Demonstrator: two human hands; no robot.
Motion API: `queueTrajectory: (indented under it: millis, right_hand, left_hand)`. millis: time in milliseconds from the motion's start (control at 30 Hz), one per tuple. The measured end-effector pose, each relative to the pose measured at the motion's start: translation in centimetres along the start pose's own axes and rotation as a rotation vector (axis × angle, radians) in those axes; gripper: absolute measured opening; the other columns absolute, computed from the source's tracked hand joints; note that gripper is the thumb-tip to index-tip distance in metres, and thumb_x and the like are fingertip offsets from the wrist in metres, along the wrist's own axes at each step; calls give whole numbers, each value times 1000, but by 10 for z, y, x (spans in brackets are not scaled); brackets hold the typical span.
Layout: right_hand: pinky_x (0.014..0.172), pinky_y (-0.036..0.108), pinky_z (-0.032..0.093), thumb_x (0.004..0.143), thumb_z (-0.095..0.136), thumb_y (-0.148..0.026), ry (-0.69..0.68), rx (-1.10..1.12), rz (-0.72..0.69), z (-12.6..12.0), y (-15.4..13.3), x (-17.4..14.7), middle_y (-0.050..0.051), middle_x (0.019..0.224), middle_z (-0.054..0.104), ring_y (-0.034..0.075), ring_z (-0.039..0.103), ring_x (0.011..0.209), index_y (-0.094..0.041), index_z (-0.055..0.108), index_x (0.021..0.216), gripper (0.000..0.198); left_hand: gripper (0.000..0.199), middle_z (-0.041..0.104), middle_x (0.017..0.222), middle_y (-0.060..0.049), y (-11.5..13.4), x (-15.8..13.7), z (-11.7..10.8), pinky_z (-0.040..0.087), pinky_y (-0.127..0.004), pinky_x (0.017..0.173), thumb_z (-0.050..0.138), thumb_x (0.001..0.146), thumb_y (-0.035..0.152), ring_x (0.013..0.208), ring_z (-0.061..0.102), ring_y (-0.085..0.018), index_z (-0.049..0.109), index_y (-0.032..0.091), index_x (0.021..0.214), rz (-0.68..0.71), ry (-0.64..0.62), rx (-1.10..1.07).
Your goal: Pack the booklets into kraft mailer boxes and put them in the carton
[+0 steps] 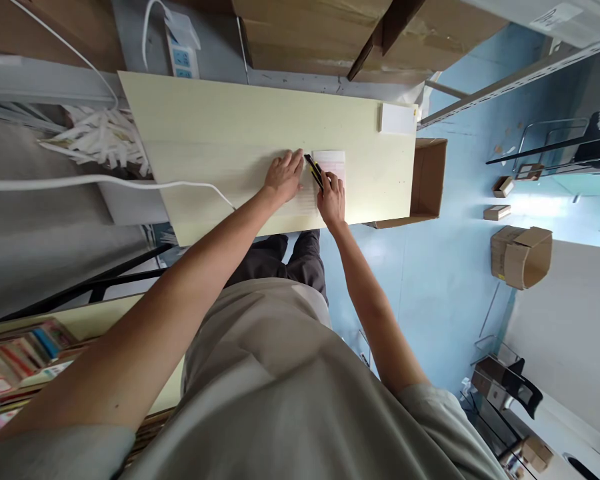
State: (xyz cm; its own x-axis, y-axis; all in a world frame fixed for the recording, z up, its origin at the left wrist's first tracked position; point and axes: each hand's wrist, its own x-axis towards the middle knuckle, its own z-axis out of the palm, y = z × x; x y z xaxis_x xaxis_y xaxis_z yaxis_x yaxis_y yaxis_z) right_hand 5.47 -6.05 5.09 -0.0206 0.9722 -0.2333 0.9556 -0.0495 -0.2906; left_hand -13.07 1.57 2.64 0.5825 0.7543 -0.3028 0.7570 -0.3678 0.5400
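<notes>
The printed sheet (330, 159) lies on the desk (205, 127). The right hand (333, 200), at the sheet's near side, grasps a black-and-yellow utility knife (314, 171) along the sheet's left edge. The left hand (284, 177), left of the sheet, is released: palm down, fingers extended. A white rectangular item (398, 119) lies to the sheet's far right.

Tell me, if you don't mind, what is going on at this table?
A person is working at a pale yellow table with both hands. The right hand holds a black-and-yellow cutter beside a printed paper. The left hand lies palm down, left of the cutter; what is beneath it is hard to tell. A white rectangular item lies near the far right corner.
</notes>
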Motion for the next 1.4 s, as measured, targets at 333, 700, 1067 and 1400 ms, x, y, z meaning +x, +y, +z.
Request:
queueTrajectory:
  millis: [333, 700, 1067, 1400]
  right_hand:
    - [127, 57, 52, 112, 41, -8, -73, -12, 51, -7, -6, -31, 24, 167, 58, 36, 58, 148, -13, 52, 173, 62]
    - [126, 57, 52, 110, 34, -7, -43, 13, 79, 7, -6, -74, 22, 165, 61, 35, 59, 143, -13, 57, 170, 65]
    - [125, 55, 50, 108, 39, -5, -170, -44, 89, -5, -10, -126, 24, 168, 59, 36, 58, 143, -13, 54, 173, 67]
    - [114, 51, 54, 109, 41, -2, -350, -163, 33, -51, -24, -146, 25, 154, 68, 39, 61, 139, -13, 63, 161, 57]
  left_hand:
    - [102, 20, 193, -25, 0, -1, -3, 21, -66, 142, 64, 108, 62, 178, 19, -50, 24, 11, 187, 5, -18, -77]
    - [112, 19, 194, -23, 2, 3, 0, 18, -68, 144, 73, 101, 66, 177, 15, -53, 26, 12, 186, -31, -25, -121]
    - [109, 20, 193, -25, -1, 11, 8, 19, -68, 143, 67, 104, 68, 176, 17, -52, 24, 10, 187, -44, -20, -111]
    - [99, 31, 185, -34, 16, 33, 12, 31, -69, 138, 62, 104, 61, 170, 33, -51, 39, 1, 179, -120, -25, -61]
